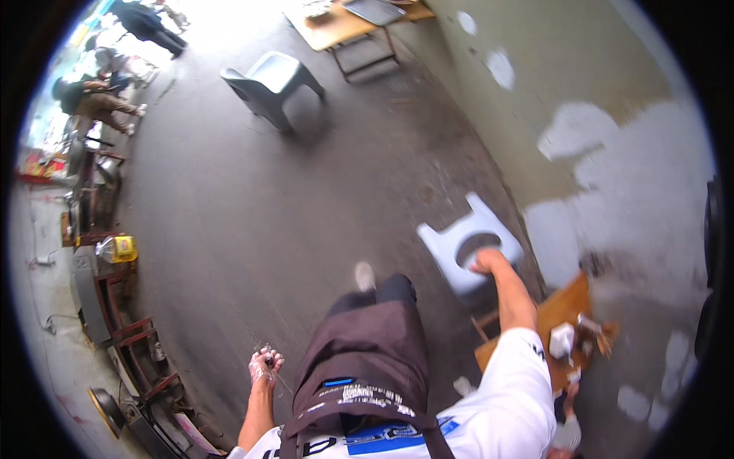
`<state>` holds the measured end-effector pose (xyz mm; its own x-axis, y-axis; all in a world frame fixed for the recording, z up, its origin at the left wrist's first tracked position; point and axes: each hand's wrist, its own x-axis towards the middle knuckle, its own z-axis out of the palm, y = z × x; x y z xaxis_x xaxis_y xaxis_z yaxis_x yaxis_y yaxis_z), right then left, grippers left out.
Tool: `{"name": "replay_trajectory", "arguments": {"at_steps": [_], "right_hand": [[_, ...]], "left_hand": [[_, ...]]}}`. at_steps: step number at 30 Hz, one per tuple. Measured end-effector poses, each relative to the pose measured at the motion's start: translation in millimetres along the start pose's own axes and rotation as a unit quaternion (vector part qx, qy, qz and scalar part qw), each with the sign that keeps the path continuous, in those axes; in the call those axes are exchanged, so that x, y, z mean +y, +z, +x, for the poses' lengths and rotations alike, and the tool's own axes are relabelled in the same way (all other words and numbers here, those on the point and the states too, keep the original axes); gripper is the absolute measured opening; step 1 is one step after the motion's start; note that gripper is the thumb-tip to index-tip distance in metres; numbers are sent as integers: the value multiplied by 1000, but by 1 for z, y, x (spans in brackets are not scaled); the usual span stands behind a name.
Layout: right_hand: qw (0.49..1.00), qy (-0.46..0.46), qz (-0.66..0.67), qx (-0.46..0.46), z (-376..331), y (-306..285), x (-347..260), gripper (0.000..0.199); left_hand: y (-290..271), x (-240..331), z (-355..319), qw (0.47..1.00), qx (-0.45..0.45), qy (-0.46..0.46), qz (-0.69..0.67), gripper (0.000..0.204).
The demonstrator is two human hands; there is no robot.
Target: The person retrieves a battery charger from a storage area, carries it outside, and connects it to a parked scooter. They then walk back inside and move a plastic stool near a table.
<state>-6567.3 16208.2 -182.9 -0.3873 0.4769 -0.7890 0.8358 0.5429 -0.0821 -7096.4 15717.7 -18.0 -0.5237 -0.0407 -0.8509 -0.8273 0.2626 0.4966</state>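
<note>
My right hand [486,260] grips a pale blue plastic chair [451,243] at the edge of the large oval opening in it. The chair stands out to my right, close to the wall, with two of its legs pointing away from me. Low on my left, my left hand [264,364] is dusted with white. Its fingers curl around something small and dark that I cannot make out; thin lines seem to stick out of it.
A grey plastic chair [275,80] stands ahead on the dark floor, near a wooden folding table [336,29]. Metal frames and a yellow-labelled bottle [117,249] line the left side. On the right are a patched wall [581,134] and a wooden table [569,306]. Other people are far left and behind right.
</note>
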Motion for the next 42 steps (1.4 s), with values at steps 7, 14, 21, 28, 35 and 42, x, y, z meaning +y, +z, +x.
{"name": "replay_trajectory", "arguments": {"at_steps": [7, 14, 21, 28, 35, 42], "right_hand": [[991, 135, -16, 13, 111, -71, 45, 35], [939, 185, -1, -291, 199, -135, 26, 63], [991, -97, 68, 69, 365, -252, -118, 33], [669, -61, 726, -149, 463, -428, -450, 33], [187, 32, 966, -179, 604, -511, -711, 47], [-185, 64, 978, -68, 656, -586, -797, 49]], "left_hand": [[154, 141, -10, 996, -54, 72, 22, 25], [198, 182, 11, 993, 17, 63, -101, 27], [204, 220, 69, 974, 113, -11, -194, 21], [202, 343, 195, 982, 37, -30, -185, 17], [184, 497, 233, 987, 66, -21, -148, 20], [114, 510, 256, 975, 150, -81, -144, 20]]}}
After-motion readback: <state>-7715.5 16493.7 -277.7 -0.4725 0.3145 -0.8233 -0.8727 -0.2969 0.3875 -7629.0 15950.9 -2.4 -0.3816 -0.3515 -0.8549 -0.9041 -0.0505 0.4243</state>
